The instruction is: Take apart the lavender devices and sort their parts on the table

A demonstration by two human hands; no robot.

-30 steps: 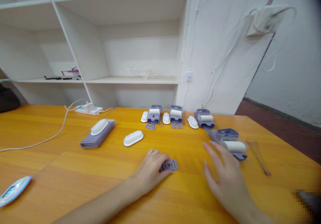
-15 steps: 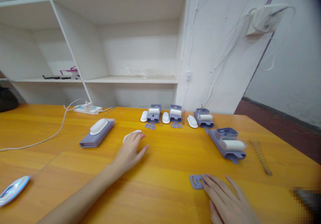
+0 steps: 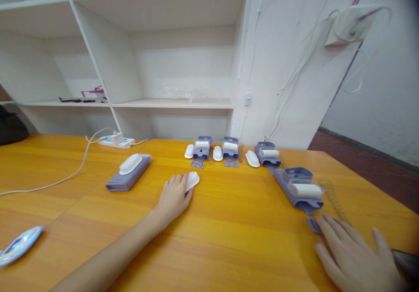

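My left hand (image 3: 173, 196) is closed on a white oval plastic cover (image 3: 193, 180) at the middle of the table, its fingers over the left side. To the right, my right hand (image 3: 355, 252) is low over the table with fingers stretched and spread, slightly blurred. Its fingertips touch a flat purple-grey slotted plate (image 3: 314, 225); whether they press or pinch it is hard to tell. Just beyond lies a purple-grey housing (image 3: 291, 187) with a white roller (image 3: 306, 190) on it. A thin coil spring (image 3: 334, 200) lies beside that housing.
Farther back stand several similar sets of housings (image 3: 231, 149), white covers (image 3: 252, 158), plates and springs. On the left, a housing (image 3: 129, 176) carries a white cover on top. A power strip (image 3: 116, 142), a cable and a glowing oval device (image 3: 20, 245) are also there. White shelves (image 3: 176, 104) rise behind.
My left hand has moved right and closed on the white cover, which shifted right with it. My right hand and the slotted plate have moved right, toward the near housing.
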